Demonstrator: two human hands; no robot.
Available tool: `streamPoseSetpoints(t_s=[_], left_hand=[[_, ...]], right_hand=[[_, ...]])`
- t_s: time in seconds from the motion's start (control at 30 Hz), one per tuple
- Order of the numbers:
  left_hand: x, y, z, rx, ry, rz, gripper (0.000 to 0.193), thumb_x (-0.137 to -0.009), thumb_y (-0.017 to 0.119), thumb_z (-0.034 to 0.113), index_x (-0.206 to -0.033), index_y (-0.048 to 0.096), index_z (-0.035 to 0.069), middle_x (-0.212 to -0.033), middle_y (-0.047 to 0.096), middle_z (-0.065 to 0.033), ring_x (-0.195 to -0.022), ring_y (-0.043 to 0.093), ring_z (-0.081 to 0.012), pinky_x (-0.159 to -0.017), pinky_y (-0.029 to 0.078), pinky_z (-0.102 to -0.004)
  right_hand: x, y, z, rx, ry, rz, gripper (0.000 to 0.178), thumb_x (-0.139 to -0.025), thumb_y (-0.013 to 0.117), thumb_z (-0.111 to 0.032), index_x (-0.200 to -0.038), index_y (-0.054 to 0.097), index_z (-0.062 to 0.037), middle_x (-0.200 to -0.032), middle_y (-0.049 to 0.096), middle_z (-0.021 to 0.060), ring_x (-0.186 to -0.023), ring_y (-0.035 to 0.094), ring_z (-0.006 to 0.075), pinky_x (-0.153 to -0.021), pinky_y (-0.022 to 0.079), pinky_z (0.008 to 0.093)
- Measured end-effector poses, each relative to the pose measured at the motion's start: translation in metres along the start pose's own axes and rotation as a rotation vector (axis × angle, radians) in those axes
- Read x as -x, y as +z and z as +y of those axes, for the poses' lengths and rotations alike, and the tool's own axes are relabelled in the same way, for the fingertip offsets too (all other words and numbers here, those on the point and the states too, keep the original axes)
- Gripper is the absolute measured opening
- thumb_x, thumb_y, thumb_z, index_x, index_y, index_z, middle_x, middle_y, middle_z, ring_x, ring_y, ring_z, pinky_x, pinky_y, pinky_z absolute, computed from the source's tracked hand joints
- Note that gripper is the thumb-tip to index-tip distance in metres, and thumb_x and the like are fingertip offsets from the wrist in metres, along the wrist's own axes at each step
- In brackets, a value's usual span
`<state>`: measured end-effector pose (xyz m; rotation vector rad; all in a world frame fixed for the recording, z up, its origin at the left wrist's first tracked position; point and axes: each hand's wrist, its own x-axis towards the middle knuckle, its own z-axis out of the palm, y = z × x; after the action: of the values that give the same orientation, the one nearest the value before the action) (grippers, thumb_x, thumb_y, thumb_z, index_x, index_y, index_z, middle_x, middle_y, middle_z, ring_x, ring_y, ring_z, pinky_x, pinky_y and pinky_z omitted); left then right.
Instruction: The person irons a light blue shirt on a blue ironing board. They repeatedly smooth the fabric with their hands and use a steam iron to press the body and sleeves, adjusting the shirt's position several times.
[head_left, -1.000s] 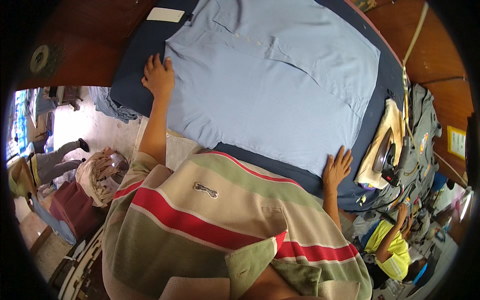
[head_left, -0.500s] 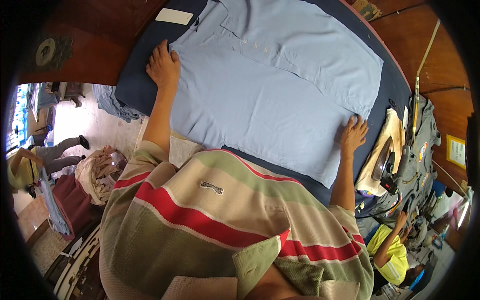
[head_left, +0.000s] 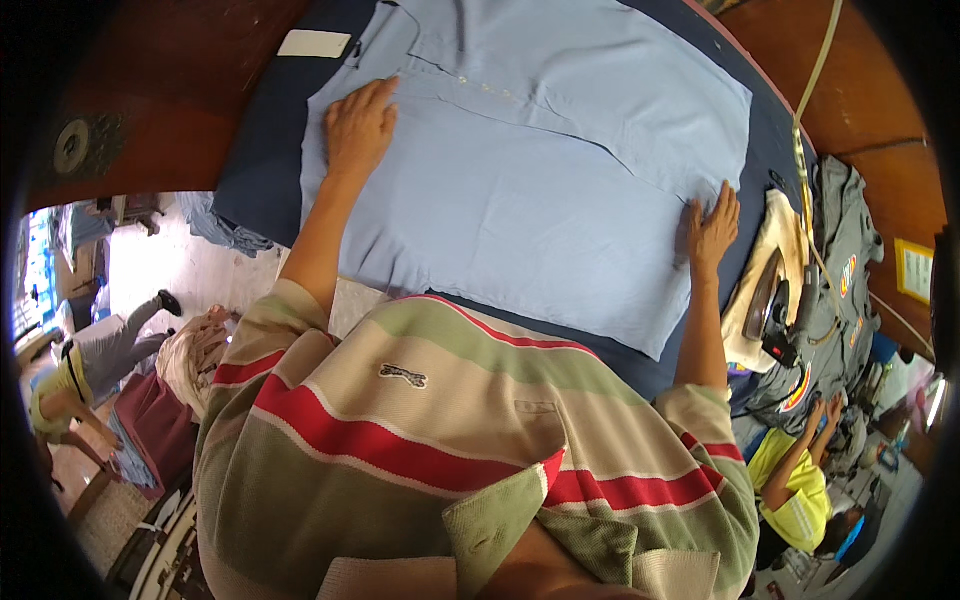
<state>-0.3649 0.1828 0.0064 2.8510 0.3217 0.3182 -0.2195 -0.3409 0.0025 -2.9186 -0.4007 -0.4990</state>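
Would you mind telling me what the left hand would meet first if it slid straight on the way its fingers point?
The left hand lies flat on the light blue shirt, fingers pointing up the board. Sliding on, it would probably reach the shirt's collar first, then the dark blue board cover beyond.

Single head-worn fisheye view, looking steeply down from above the person's chest, close over a padded board (head_left: 262, 170) with a blue shirt (head_left: 540, 170), edges bending at the rim, floor visible far below at left
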Motion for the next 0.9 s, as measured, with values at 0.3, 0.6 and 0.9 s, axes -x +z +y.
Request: streamPoseSetpoints(t_s=[0.3, 0.6, 0.9], left_hand=[[-0.018, 0.021, 0.010, -0.249, -0.136, -0.147, 0.050, -0.093, 0.041, 0.038, -0.141, 0.031, 0.025, -0.148, 0.027, 0.0046, -0.137, 0.022, -0.0177, -0.103, 0.018, -0.0555], [-0.020, 0.037, -0.008, -0.281, -0.044, -0.135, 0.057, -0.092, 0.034, 0.049, -0.144, 0.024, 0.027, -0.151, 0.019, 0.0019, -0.138, 0.017, -0.0214, -0.102, 0.018, -0.0580], [0.062, 0.029, 0.043, -0.250, -0.062, -0.059, 0.059, -0.090, 0.040, 0.052, -0.142, 0.029, 0.026, -0.149, 0.025, -0.0068, -0.137, 0.020, -0.0301, -0.099, 0.021, -0.0610]], right_hand=[[0.012, -0.010, 0.040, -0.277, -0.077, -0.093, 0.030, -0.090, 0.051, -0.021, -0.116, 0.057, -0.0071, -0.126, 0.052, 0.0126, -0.121, 0.045, 0.0285, -0.100, 0.032, 0.0415], [0.002, 0.002, 0.033, 0.121, 0.048, -0.293, 0.063, -0.088, 0.039, -0.055, -0.141, 0.029, -0.0222, -0.147, 0.026, 0.0094, -0.134, 0.024, 0.0351, -0.104, 0.018, 0.0588], [0.130, -0.042, -0.029, 0.105, 0.050, -0.287, 0.061, -0.088, 0.043, -0.051, -0.140, 0.033, -0.0209, -0.147, 0.025, 0.0152, -0.135, 0.020, 0.0378, -0.104, 0.014, 0.0596]])
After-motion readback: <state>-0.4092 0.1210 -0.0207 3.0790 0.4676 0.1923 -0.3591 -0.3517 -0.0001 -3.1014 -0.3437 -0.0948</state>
